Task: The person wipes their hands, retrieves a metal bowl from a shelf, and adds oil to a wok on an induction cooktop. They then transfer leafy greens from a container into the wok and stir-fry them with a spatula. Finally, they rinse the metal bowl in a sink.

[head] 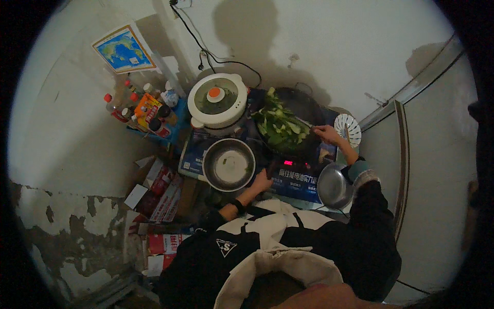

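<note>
A dark wok stands on the cooktop, heaped with leafy greens on its left and front side. My right hand grips the handle of a metal cooking utensil, whose far end is hidden in the greens. Below the wok, my left hand is closed around the wok's dark handle. Just left of that hand sits a steel bowl with a few green scraps inside. A red display glows in front of the wok.
A white electric pot with a glass lid stands behind the steel bowl. At the right are a metal basin and a patterned plate. A blue basket of bottles stands left, above cardboard boxes. A black cable runs along the wall.
</note>
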Demonstrator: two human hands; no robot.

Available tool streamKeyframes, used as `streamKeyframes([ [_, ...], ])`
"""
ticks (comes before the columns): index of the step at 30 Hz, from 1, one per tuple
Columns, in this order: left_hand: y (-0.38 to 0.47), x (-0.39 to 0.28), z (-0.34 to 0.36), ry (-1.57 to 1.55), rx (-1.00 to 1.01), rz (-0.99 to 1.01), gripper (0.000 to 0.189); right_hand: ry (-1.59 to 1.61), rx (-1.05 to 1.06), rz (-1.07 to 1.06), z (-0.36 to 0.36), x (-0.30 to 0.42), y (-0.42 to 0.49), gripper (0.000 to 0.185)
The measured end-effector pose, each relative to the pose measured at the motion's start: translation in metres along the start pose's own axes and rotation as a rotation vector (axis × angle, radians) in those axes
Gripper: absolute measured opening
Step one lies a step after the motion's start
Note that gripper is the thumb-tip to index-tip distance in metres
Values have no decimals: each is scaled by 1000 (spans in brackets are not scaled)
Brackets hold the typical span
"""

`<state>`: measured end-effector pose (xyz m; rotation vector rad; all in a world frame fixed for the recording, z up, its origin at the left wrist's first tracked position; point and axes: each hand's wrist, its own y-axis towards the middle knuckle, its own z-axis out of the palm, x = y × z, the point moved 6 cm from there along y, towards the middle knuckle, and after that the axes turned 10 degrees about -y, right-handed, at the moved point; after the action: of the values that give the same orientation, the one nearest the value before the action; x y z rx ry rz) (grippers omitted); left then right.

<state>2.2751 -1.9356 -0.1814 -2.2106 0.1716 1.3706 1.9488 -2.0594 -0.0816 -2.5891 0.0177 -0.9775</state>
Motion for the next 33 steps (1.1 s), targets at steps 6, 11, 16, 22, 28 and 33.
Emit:
streamKeyframes([
  [6, -5, -5, -2, -98, 12, -49, 43, -864, -182, -287, 9, 30, -61, 40],
  [11, -1, 9, 3, -188, 60, -166, 45, -999, -181, -266, -18, 68, -129, 41],
  [16, -2, -2, -2, -62, 2, -9, 41, -1132, 40, -118, -35, 98, -168, 36],
  [22, -8, -13, -4, -96, 29, -108, 45, -871, -195, -243, 21, 96, -145, 25],
  [28, -1, -1, 0, -79, -10, -28, 49, -877, -219, -46, -2, 82, -101, 25],
  [33, 5, 13, 5, -123, -7, -6, 48, -749, -280, 8, -61, 83, -86, 29],
])
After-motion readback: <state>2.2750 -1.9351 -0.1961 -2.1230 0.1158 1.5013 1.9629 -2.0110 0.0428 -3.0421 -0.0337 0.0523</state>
